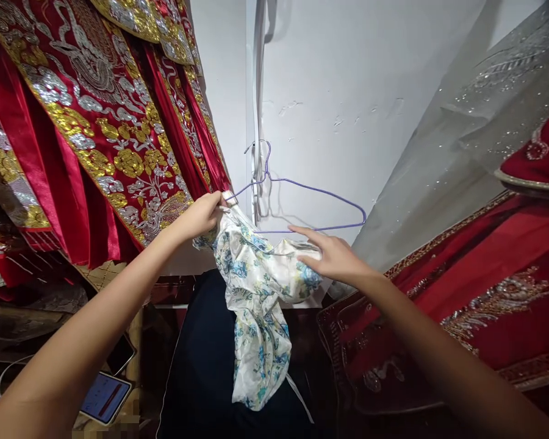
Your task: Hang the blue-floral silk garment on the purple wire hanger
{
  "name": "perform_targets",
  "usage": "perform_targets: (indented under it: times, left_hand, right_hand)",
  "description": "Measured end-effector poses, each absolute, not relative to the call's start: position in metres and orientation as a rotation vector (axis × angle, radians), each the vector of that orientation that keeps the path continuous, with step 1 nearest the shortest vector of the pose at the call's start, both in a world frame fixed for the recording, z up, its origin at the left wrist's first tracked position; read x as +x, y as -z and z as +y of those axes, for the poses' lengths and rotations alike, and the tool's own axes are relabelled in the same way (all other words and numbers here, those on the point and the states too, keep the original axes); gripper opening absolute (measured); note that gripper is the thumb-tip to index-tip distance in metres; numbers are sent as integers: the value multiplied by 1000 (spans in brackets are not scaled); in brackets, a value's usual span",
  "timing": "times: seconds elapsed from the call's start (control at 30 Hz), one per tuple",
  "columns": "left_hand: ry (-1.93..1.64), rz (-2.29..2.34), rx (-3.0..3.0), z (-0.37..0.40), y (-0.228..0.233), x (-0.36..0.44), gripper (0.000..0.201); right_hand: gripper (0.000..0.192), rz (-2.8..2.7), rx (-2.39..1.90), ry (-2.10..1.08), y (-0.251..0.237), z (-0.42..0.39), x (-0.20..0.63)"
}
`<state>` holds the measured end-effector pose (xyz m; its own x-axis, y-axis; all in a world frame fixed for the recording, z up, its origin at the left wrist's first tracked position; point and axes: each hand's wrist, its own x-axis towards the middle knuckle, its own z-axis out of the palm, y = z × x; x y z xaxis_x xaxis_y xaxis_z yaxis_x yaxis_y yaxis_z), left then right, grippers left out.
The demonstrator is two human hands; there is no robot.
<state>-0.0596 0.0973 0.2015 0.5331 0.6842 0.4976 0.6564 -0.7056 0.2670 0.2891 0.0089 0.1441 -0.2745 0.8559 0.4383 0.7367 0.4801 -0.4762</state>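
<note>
Pinching one shoulder of the floral garment point(258, 268) near the frame's centre, your left hand point(205, 213) meets the purple hanger point(267, 175); your right hand point(332, 253) is spread at the opposite edge, its grip unclear. Loosen that pinch, and the shoulder could slide off the sloping wire. Tugging could unseat the hook from the white upright point(256, 79), upper centre.

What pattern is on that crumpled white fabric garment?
The crumpled white fabric garment has a blue-and-green floral print, best seen in the head view.

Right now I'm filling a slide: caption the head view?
Left hand grips, right hand touches, a floral garment at a purple hanger.
</note>
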Motion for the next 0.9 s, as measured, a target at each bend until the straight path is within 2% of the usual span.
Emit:
perform_targets:
  times: [0.1, 0.17, 0.23, 0.3, 0.33, 0.4, 0.5, 0.57, 0.67, 0.7, 0.8, 0.83, 0.9]
  left_hand:
    - [-913, 1181, 2644, 98, -200, -65, 41]
    - [-842, 1191, 2658, 97, -205, -67, 40]
    - [-769, 1216, 2692, 96, -209, -69, 34]
    - [-789, 1215, 2735, 98, -211, -71, 32]
    - [-820, 1204, 2751, 99, -210, -72, 31]
    - [-889, 1186, 2751, 102, -207, -74, 31]
    - [-921, 1191, 2716, 103, -202, -74, 31]
    - [-920, 1210, 2717, 104, -201, -74, 30]
    - [-1021, 1358, 2678, 105, -202, -81, 28]
    - [-1077, 1451, 2616, 106, -202, -85, 30]
    - [-1080, 1656, 2400, 109, -201, -91, 38]
    - [-1039, 1646, 2378, 109, -200, -90, 40]
    - [-993, 1533, 2417, 107, -199, -80, 43]
  right_hand:
    - [87, -1862, -1300, -110, -150, 14, 311]
    - [84, -1712, -1295, -36, -159, 23, 327]
    - [60, -1652, -1321, -85, -169, 33, 340]
    - [32, -1663, -1345, -277, -178, 38, 347]
    - [25, -1658, -1341, -373, -182, 40, 348]
    - [30, -1592, -1319, -438, -185, 39, 347]
    - [54, -1423, -1293, -291, -183, 37, 341]
    - [50, -1397, -1290, -256, -180, 36, 340]
    - [25, -1491, -1261, -366, -184, 33, 344]
    - [22, -1527, -1232, -448, -188, 32, 346]
    - [36, -1538, -1102, -812, -197, 32, 342]
    - [42, -1502, -1064, -859, -197, 33, 336]
    - [52, -1425, -1029, -755, -187, 36, 317]
